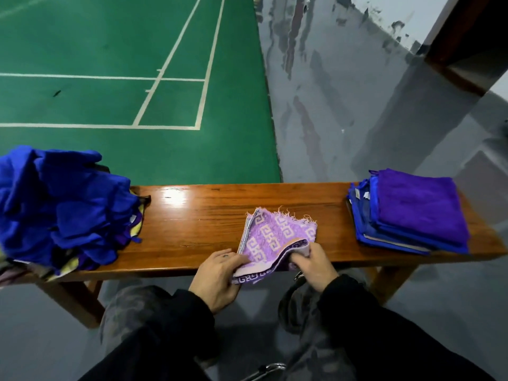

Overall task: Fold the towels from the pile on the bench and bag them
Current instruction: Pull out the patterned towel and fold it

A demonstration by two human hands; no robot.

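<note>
Task partway. Folded stack (412,213) at bench (206,213) right end, several done. Unfolded pile (63,204) at bench left end, still large. Lilac towel (277,235) at bench middle, near edge, mid-fold. Left hand (217,276) pinches its near-left corner; right hand (316,265) grips folded near edge. No bag clearly visible; nothing bagged as far as seen.

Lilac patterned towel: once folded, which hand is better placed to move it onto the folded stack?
Right. The right hand already grips the lilac patterned towel on the side nearer the folded stack at the bench's right end; the left hand would have to cross over.
</note>
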